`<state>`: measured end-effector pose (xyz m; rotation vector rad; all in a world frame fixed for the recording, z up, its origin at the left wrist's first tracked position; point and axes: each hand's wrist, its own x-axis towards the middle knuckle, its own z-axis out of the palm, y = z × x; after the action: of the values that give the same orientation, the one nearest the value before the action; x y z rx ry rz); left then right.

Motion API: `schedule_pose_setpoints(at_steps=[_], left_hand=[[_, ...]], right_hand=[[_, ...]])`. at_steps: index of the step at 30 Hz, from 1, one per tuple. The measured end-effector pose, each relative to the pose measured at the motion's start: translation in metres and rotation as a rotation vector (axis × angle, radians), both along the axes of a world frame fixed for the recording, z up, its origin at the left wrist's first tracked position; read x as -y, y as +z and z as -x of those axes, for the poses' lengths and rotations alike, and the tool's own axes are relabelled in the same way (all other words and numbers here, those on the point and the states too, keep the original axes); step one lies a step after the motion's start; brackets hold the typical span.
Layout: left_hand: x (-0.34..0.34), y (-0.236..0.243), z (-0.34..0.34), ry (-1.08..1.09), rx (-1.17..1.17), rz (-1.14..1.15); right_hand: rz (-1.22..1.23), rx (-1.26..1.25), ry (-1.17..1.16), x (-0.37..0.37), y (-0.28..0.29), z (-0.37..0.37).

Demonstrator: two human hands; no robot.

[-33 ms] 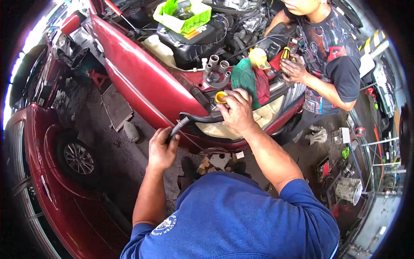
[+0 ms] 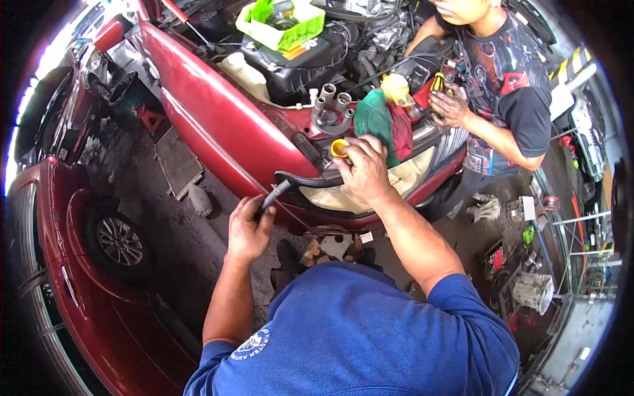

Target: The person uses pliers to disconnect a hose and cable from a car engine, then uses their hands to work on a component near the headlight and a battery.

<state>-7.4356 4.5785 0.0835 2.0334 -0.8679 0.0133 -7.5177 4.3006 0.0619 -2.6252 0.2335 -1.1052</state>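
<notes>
My left hand [image 2: 248,231] is closed on a dark tubular tool [image 2: 271,198] with a lighter metal upper end, held just outside the red car's front corner. My right hand [image 2: 363,168] pinches a small round yellow cap-like piece [image 2: 339,146] above the edge of the headlight [image 2: 337,200]. Just beyond it stand several sockets on a grey holder [image 2: 330,112], beside a green cloth [image 2: 370,125] and a dark red cloth [image 2: 401,132].
A co-worker [image 2: 502,105] leans at the right, one hand [image 2: 449,105] on a yellow-black tool. A green bin [image 2: 304,33] sits on the engine. Another red car [image 2: 72,277] stands left. Assorted parts, including a metal housing [image 2: 535,290], lie on the floor at right.
</notes>
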Motion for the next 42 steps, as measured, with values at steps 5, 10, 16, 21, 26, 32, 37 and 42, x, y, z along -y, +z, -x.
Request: schedule_pose_setpoints(at_steps=[5,10,16,21,26,32,37,42], left_hand=[[0.002,0.009,0.005,-0.038,0.021,-0.087],[0.013,0.016,0.002,-0.047,-0.031,-0.088],[0.027,0.019,-0.007,-0.083,0.023,-0.073],[0.033,0.021,-0.008,-0.084,-0.010,-0.080],[0.036,0.018,-0.009,-0.110,0.035,-0.061],[0.044,0.032,-0.007,-0.138,0.045,-0.105],[0.048,0.033,-0.003,-0.131,0.055,-0.078],[0.052,0.039,0.002,-0.134,0.048,-0.074]], right_hand=[[0.058,-0.063,-0.038,0.003,0.008,0.003],[0.081,-0.084,-0.047,0.006,0.008,0.002],[0.054,-0.087,-0.036,0.013,0.006,0.001],[0.068,-0.064,-0.001,0.013,0.001,0.003],[0.082,-0.078,0.040,0.014,0.010,0.007],[0.086,-0.064,0.109,0.016,0.012,0.015],[0.122,-0.004,0.239,-0.007,0.035,0.028],[0.250,-0.120,0.307,-0.031,0.052,0.032]])
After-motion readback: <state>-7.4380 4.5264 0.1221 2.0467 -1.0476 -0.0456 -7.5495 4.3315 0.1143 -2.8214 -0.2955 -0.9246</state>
